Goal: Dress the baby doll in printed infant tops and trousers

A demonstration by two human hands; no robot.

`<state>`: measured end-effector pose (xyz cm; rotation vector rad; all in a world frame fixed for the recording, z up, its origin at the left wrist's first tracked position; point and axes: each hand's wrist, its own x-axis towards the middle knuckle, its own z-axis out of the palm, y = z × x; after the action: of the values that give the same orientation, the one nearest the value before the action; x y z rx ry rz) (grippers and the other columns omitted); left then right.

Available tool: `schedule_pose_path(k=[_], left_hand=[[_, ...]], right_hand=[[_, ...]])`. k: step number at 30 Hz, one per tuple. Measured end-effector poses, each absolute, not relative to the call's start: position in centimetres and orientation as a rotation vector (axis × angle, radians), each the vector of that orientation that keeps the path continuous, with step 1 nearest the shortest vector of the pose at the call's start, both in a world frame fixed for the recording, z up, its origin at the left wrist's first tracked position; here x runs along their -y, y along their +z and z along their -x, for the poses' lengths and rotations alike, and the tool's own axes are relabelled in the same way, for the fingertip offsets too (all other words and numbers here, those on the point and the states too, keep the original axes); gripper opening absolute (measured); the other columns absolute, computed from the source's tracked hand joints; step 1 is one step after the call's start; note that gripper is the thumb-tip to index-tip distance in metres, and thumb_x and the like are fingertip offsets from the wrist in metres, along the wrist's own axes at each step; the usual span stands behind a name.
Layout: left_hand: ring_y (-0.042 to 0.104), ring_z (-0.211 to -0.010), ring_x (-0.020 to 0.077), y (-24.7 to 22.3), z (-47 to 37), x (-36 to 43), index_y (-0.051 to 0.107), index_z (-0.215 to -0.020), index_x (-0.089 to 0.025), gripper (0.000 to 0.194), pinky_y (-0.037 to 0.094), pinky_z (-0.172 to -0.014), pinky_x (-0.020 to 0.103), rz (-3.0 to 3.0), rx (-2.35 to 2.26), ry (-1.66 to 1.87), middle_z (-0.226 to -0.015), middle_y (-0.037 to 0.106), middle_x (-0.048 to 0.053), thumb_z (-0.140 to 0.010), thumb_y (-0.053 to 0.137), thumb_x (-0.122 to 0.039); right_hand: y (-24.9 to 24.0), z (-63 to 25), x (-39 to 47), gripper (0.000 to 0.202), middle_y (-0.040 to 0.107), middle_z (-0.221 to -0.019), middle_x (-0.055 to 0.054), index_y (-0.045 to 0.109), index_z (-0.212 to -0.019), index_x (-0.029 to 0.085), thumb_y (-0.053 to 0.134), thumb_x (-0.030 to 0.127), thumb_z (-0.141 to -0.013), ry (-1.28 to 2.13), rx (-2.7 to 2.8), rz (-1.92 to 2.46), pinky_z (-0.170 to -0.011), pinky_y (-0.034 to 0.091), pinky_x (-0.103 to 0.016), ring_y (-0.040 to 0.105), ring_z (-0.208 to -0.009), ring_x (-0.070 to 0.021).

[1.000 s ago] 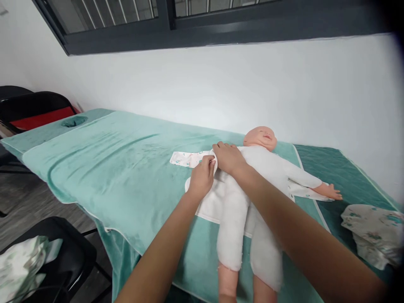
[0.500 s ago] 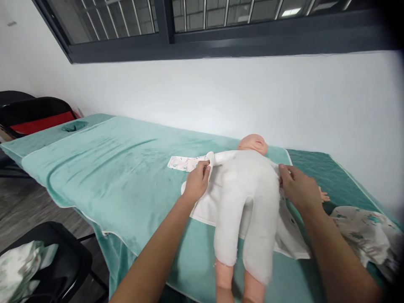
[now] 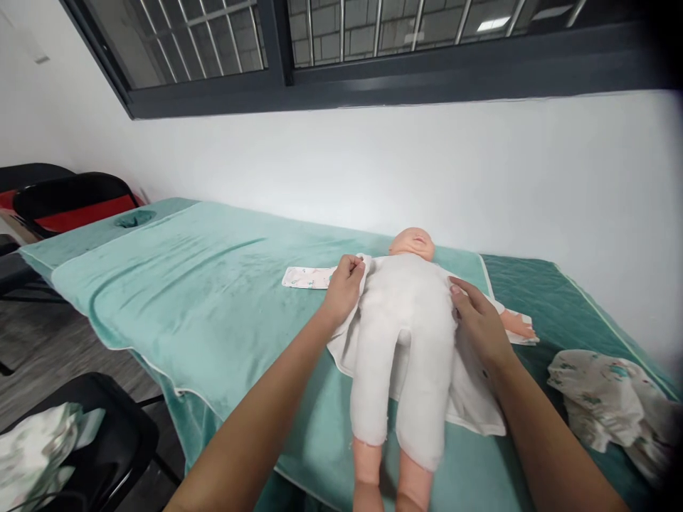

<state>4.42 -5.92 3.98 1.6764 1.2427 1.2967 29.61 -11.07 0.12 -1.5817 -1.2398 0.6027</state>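
A baby doll (image 3: 403, 306) with a white soft body lies on its back, head toward the wall and legs toward me. Under it is a spread baby shirt (image 3: 477, 405), white inside, with a printed sleeve stretched out on either side. My left hand (image 3: 346, 288) pinches the shirt's edge beside the doll's shoulder at the left. On the other side, my right hand (image 3: 477, 313) has thumb and fingers closed on the shirt's edge close to the doll's chest. The doll's hand (image 3: 517, 325) at the right lies over the sleeve's printed end.
A green cover (image 3: 213, 284) drapes the long bed. Crumpled printed cloth (image 3: 608, 398) lies at the right. A black chair (image 3: 122, 434) at the lower left bears folded cloth (image 3: 37, 441). The white wall (image 3: 346, 171) and window frame (image 3: 373, 82) stand behind.
Both hands have shifted on the shirt's edges, the right one inward toward the doll's chest. The printed sleeve end at the right now shows by the doll's hand. The view has shifted slightly.
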Motion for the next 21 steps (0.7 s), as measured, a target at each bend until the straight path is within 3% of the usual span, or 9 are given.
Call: schedule_pose_path(k=[4, 14, 21], left_hand=[[0.050, -0.080, 0.0128, 4.3, -4.9, 5.5, 0.049, -0.089, -0.021, 0.015, 0.040, -0.074, 0.024, -1.697, -1.253, 1.260, -0.084, 0.054, -0.001, -0.096, 0.044, -0.032], [0.055, -0.085, 0.0139, 5.0, -4.8, 5.0, 0.050, -0.090, -0.022, 0.015, 0.039, -0.078, 0.025, -1.784, -1.205, 1.207, -0.085, 0.057, -0.002, -0.096, 0.042, -0.033], [0.056, -0.092, 0.0163, 6.8, -5.2, 5.5, 0.049, -0.091, -0.021, 0.013, 0.041, -0.080, 0.028, -1.967, -1.178, 1.128, -0.097, 0.062, 0.002, -0.096, 0.041, -0.030]], right_hand=[[0.4, -28.8, 11.1, 0.058, 0.071, -0.105, -0.007, 0.061, -0.128, 0.024, 0.053, 0.062, -0.085, 0.664, 1.244, 1.528, -0.087, 0.051, -0.039, 0.065, -0.096, -0.0243], [0.6, -27.9, 11.6, 0.062, 0.060, -0.137, -0.008, 0.047, -0.141, 0.028, 0.054, 0.059, -0.088, 0.909, 1.394, 1.403, -0.104, 0.047, -0.042, 0.056, -0.126, -0.0280], [-1.0, -28.0, 11.0, 0.068, 0.028, -0.161, -0.001, 0.028, -0.153, 0.032, 0.042, 0.061, -0.093, 0.843, 1.648, 1.405, -0.122, 0.019, -0.044, 0.025, -0.148, -0.0240]])
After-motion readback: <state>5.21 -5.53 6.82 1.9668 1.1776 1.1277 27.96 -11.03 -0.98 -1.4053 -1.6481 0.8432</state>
